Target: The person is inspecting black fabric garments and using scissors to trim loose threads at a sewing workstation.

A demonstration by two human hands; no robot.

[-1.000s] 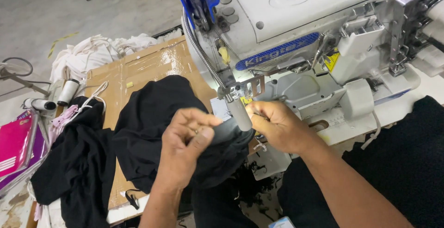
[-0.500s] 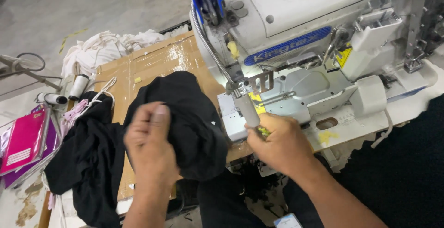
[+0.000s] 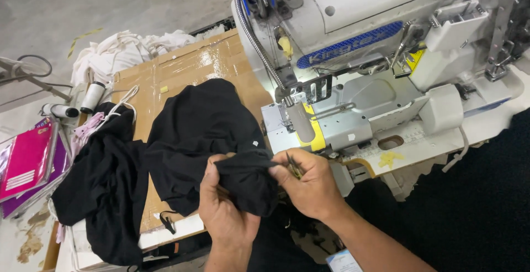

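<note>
The left hand (image 3: 225,206) pinches a fold of black cloth (image 3: 204,139). The right hand (image 3: 310,184) holds the other end of the fold and also grips small snips (image 3: 293,165). The cloth lies on brown cardboard (image 3: 187,65), just in front of the sewing machine (image 3: 375,57). A pink book (image 3: 27,159) sits far left, beside thread spools (image 3: 91,96).

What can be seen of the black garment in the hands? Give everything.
The black garment is soft, matte, knit-looking cloth, crumpled in loose folds. Most of it lies on the cardboard-covered table left of the sewing machine; its near edge is bunched and lifted. The left hand grips that fold from below, the right hand pinches it beside a small metal tool. A tiny white speck shows on it.
</note>
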